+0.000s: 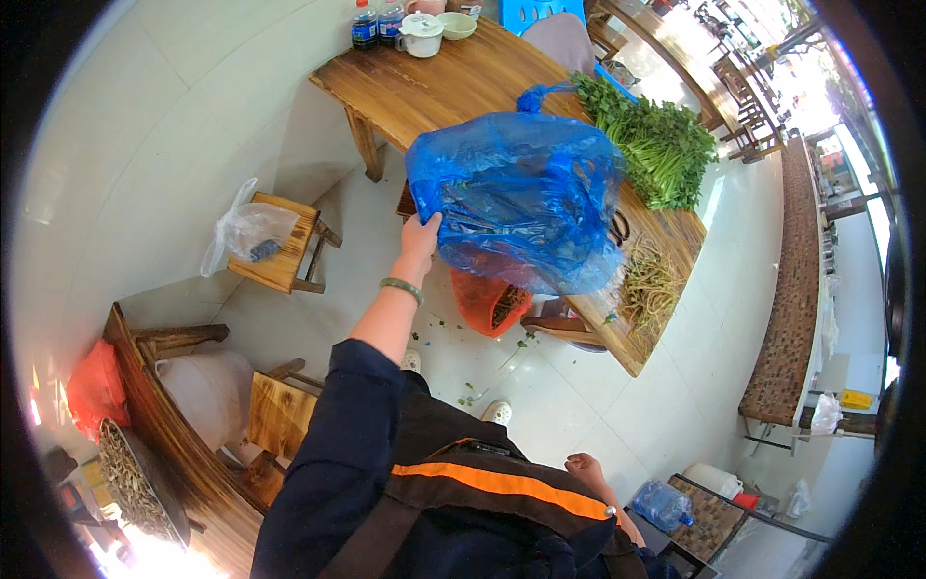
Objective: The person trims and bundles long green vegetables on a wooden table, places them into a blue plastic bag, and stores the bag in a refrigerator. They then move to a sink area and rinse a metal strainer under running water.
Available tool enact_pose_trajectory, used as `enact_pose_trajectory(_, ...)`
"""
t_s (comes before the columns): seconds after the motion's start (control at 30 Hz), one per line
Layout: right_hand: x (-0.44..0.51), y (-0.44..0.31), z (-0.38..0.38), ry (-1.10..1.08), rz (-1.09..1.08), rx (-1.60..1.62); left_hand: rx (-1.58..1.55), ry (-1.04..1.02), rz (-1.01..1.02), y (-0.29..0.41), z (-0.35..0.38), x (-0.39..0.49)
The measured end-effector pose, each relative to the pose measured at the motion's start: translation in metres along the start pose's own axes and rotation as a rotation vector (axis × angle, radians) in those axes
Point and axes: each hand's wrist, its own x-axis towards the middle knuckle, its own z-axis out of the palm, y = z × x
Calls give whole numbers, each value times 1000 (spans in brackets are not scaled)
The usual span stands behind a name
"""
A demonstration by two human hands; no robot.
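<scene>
My left hand [422,242], a green bangle on its wrist, grips the edge of a large blue plastic bag [521,195] spread over the wooden table's near side. My right hand [584,467] hangs low at my side, fingers curled, away from the bag; whether it holds anything does not show. A leafy pile of green celery or similar herb [655,141] lies on the table beyond the bag. Thin pale roots or stems [651,286] are heaped at the table's right end, near dark scissors handles [619,227]. A red bag [488,300] with brown matter inside sits below the blue bag.
Dark bottles [364,27], a lidded white pot [420,35] and a green bowl [457,25] stand on the table's far end. A wooden stool [278,250] holds a clear bag [242,228]. Leaf scraps [470,394] lie on the floor near my shoes. A water bottle [660,504] is at lower right.
</scene>
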Motion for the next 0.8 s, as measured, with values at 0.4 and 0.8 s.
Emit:
enact_pose_trajectory(0.4, 73, -82, -39, -23, -282, 426, -493, 54, -60, 31, 11, -106)
enact_pose_trajectory(0.8, 75, -211, -23, 94, -519, 314, 94, -53, 669, 143, 10, -48)
